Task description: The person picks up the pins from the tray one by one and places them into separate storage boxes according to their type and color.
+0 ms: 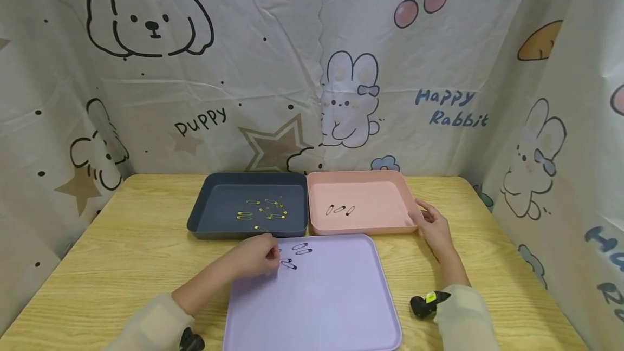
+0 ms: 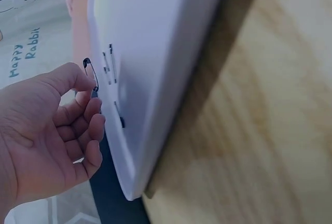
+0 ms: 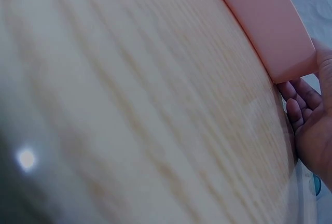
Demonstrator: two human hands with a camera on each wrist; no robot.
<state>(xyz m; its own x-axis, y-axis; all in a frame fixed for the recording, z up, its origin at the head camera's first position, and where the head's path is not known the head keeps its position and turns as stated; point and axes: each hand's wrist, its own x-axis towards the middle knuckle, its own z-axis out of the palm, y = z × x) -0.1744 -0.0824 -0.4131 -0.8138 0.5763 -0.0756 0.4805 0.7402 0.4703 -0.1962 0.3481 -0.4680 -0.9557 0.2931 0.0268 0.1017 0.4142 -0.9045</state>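
Observation:
My left hand (image 1: 255, 256) is over the upper left of the lilac tray (image 1: 317, 302). Between its thumb and index finger it pinches a black safety pin (image 2: 89, 72), best seen in the left wrist view; the other fingers are loosely curled. Several black safety pins (image 1: 303, 252) lie on that tray beside the hand. At the right end of the pink tray (image 1: 380, 205), my right hand (image 1: 437, 234) grips the edge, thumb against the wall and fingers by the lower corner. Three dark safety pins (image 1: 339, 209) lie inside the pink tray.
Left of the pink tray and touching it stands a dark grey tray (image 1: 214, 205) holding several yellow safety pins (image 1: 245, 215). Both stand behind the lilac tray on a wooden table (image 1: 122, 253). A printed curtain (image 1: 273, 58) encloses the back and sides.

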